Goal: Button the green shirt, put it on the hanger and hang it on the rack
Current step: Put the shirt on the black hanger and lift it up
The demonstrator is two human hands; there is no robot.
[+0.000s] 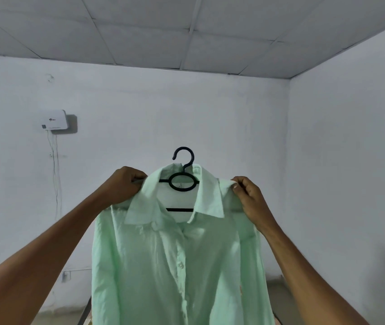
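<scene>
Two hands: both raised in the head view, each pinching one shoulder of the green shirt (177,266)
Head view, left hand (122,187): fingers clenched on the shirt's shoulder fabric just beside the collar (207,195); knuckles turned toward the camera; bare forearm running down to the lower left corner
Head view, right hand (249,199): fingers (238,182) closed in a pinch on the opposite shoulder seam, thumb and forefinger meeting at the cloth; bare forearm running down to the lower right
Head view, green shirt: held up in the air in the middle of the frame, front facing the camera; pale mint colour; placket closed down the front with small buttons showing; top of the neck open; sleeves hanging down at both sides; lower hem cut off by the bottom edge
Head view, hanger (183,177): black, inside the shirt; hook rising above the collar, free of any support; oval ring and a straight crossbar showing through the open neck
Head view, wall box (54,120): white, mounted on the far wall at the left, thin cables dropping from it
Head view, room: pale walls and a panelled ceiling (186,31); a dark edge at the bottom beside the shirt, too little showing to tell what it is
</scene>
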